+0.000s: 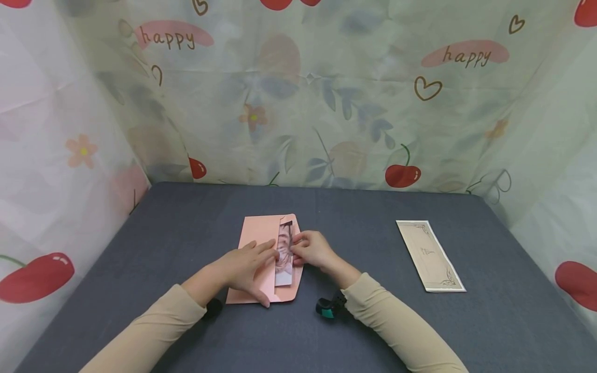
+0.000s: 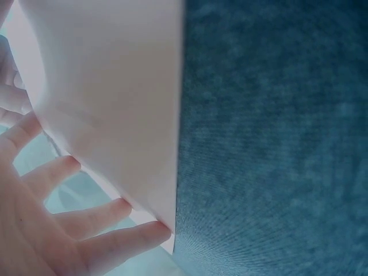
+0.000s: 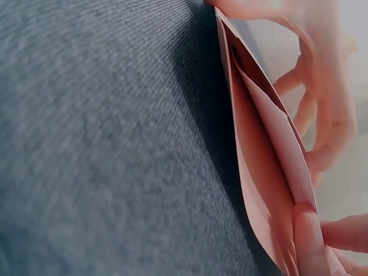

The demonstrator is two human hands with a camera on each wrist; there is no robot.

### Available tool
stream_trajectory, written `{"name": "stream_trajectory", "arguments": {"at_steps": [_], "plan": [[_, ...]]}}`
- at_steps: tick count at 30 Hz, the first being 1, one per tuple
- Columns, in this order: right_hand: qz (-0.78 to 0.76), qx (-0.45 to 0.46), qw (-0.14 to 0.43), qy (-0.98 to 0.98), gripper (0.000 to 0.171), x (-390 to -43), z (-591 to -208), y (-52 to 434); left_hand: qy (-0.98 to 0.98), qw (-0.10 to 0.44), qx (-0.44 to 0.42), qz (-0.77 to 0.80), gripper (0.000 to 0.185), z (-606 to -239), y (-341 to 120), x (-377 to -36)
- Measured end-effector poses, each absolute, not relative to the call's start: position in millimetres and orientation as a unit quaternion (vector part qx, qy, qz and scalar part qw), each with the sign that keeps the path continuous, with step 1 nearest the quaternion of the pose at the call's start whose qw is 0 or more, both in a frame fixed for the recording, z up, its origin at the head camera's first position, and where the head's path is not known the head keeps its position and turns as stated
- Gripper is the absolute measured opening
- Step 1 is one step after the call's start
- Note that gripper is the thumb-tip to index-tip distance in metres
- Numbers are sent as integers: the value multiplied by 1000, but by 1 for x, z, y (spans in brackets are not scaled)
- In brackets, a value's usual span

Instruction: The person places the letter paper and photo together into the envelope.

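Observation:
A pink envelope (image 1: pixel 258 243) lies in the middle of the dark grey table (image 1: pixel 373 321). A printed picture card (image 1: pixel 284 261) sits partly inside its open right side. My left hand (image 1: pixel 247 265) lies on the envelope with straight fingers, thumb at its near edge. The left wrist view shows those fingers (image 2: pixel 109 230) against the envelope (image 2: pixel 115 98). My right hand (image 1: pixel 311 249) pinches the envelope's open edge beside the card. In the right wrist view the envelope's mouth (image 3: pixel 259 149) gapes, with my thumb (image 3: pixel 307 241) on its lip.
A beige decorated card (image 1: pixel 430 255) lies flat on the table to the right, apart from both hands. Printed fabric walls (image 1: pixel 298 93) close in the table at the back and both sides. Small wrist cameras (image 1: pixel 328 306) sit under my sleeves.

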State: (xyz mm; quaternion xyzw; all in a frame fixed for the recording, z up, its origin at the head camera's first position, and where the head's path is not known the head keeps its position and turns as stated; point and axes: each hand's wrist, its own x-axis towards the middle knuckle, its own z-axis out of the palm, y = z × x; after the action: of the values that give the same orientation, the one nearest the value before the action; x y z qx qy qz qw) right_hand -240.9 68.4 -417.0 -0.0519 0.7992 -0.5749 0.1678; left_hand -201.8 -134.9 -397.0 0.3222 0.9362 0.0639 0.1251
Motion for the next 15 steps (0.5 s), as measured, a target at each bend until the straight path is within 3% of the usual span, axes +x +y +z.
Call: {"name": "stream_trajectory", "arguments": {"at_steps": [15], "plan": [[-576,-41,179,797,21,-240,-418,59,939,132,311,56,105,-396,-133,-201]]}}
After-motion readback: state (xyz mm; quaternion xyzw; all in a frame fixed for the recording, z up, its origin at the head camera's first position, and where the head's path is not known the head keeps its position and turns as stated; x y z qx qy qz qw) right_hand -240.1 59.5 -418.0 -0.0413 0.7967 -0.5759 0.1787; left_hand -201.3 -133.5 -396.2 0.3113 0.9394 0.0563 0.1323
